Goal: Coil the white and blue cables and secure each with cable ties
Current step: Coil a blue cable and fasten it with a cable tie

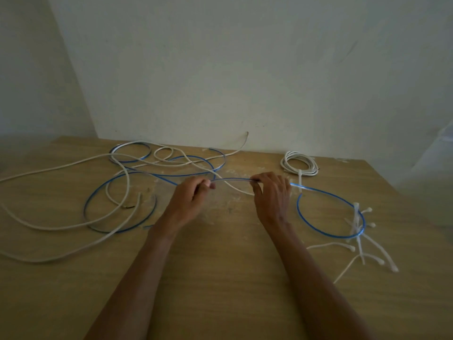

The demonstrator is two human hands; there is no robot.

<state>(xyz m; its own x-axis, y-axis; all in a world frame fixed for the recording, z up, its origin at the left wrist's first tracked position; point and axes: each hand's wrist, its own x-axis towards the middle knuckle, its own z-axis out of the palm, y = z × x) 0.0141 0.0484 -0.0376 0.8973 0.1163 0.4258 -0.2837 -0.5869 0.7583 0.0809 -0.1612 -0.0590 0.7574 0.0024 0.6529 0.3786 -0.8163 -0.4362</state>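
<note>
**Two hands pinch the blue cable, ready to form a coil**

Head view: both hands work over a wooden table [220, 278]. The left hand [193, 192] and right hand [270, 195] each grasp the blue cable [232, 178], thumb and curled fingers closed tightly round it, with a short span arching between them just above the tabletop. Neither hand holds anything else.

From the right hand the blue cable runs on into a wide loop lying over the loose cable ties [358, 224]. From the left hand it trails back into a sprawl at the far left, crossing over and under the loose white cable [36, 261] several times.

One white coil [304, 171] sits near the wall at the far right, apparently with a tie round it already.

The blue cable looks light, thin and springy, holding open curves rather than falling limp. It will likely try to spring out of any loop, so a firm pinch where the turns cross should serve best. Its smooth jacket may slide between fingertips, and pulling in slack risks dragging the tangled white cable along.
</note>
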